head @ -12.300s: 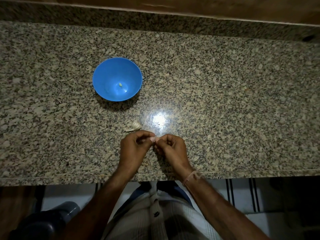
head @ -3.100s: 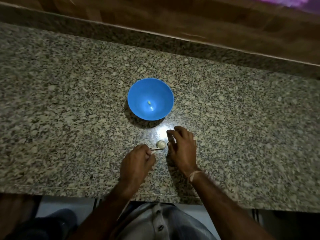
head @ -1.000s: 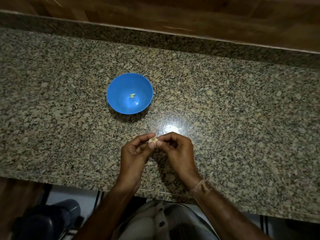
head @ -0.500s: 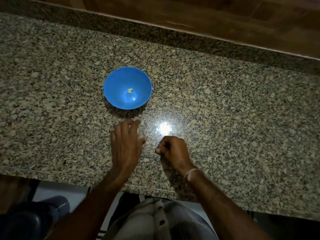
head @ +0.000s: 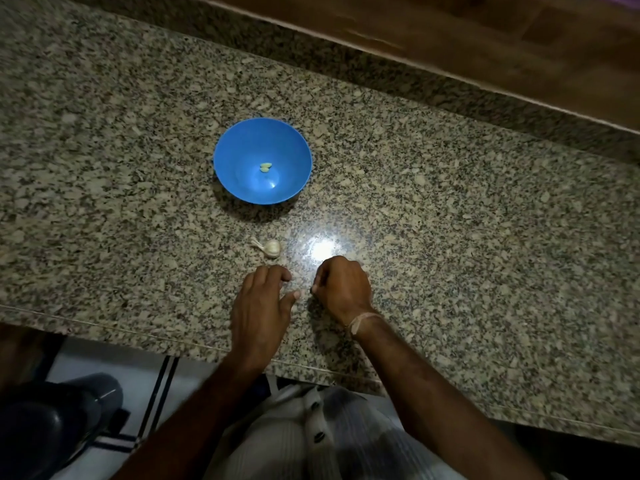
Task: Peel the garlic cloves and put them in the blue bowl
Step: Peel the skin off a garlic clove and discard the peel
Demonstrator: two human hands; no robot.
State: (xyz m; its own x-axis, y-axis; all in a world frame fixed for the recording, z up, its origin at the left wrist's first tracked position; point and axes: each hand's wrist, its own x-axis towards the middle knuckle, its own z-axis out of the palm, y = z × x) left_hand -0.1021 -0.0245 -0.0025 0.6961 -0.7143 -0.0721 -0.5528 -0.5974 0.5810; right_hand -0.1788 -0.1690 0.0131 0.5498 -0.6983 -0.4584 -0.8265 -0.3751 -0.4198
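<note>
Early days tbh: two peeled cloves [head: 266, 167] sit in the blue bowl [head: 235, 157], and the garlic bulb [head: 271, 248] lies unpeeled on the table [head: 450, 202], just ahead of the left hand [head: 259, 306], whose fingers are relaxed. The right hand [head: 341, 289] is curled up, can't tell if it's hiding a clove.

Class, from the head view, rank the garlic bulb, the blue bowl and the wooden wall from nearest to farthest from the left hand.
1. Garlic bulb, just ahead of the left hand.
2. Blue bowl, farther back on the counter.
3. Wooden wall, behind the counter's far edge.
</note>
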